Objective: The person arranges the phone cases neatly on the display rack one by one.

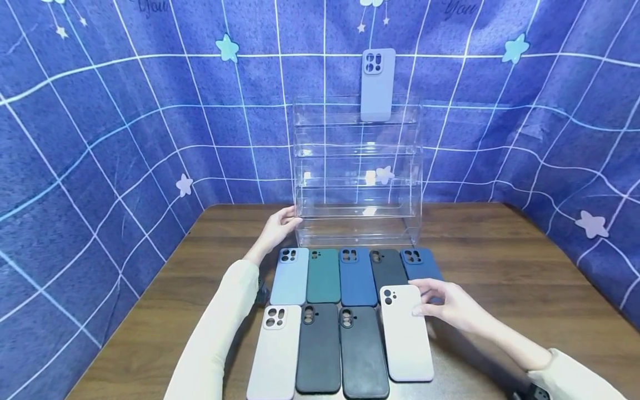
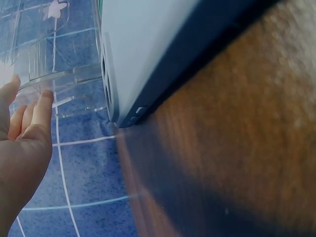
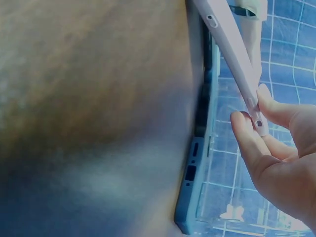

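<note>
Cursive "You" (image 1: 152, 6), twice, in dark lettering along the top of the blue gridded backdrop (image 1: 255, 83)

From the wearer's head, one camera looks forward and down over a wooden table (image 1: 475, 250), far enough back to take in the left hand (image 1: 276, 228), the right hand (image 1: 452, 305) and a clear tiered rack (image 1: 357, 211) before a blue backdrop (image 1: 250, 128). The left wrist camera sits low and sideways, tabletop along the right, looking past a very near light blue phone case (image 2: 133, 54) towards the left hand and rack, both shared with the head view. The right wrist camera, also low and sideways, tabletop on the left, shares the right hand and a white phone case (image 3: 234, 54) with the head view.
</note>
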`<state>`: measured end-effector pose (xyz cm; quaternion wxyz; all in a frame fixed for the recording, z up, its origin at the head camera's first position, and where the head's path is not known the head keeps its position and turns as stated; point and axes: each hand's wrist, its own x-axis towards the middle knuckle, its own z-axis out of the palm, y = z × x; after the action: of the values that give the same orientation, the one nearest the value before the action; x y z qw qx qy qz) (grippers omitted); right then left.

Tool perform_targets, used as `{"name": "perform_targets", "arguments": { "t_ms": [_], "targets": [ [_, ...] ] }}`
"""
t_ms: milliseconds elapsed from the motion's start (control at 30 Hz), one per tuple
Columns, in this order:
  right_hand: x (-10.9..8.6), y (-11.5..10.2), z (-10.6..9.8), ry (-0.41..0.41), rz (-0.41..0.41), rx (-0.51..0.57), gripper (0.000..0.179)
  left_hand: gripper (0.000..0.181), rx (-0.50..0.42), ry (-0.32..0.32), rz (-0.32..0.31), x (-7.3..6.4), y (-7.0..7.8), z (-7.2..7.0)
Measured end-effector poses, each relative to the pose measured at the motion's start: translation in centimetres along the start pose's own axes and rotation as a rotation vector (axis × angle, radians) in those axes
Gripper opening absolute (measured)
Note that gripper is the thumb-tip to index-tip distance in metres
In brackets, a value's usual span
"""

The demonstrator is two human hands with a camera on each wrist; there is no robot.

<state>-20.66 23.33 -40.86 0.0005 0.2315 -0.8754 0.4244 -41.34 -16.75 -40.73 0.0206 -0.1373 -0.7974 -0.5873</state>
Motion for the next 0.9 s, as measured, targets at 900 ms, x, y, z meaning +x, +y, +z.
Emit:
{"name": "perform_targets", "arguments": {
  "t_ms": [900],
  "targets": [
    [1.2,-1.1,-2.0,-0.015,-0.003,0.231,0.038,0.057,0.024,0.016,0.03,-0.1,-0.3,0.2]
  ]
}}
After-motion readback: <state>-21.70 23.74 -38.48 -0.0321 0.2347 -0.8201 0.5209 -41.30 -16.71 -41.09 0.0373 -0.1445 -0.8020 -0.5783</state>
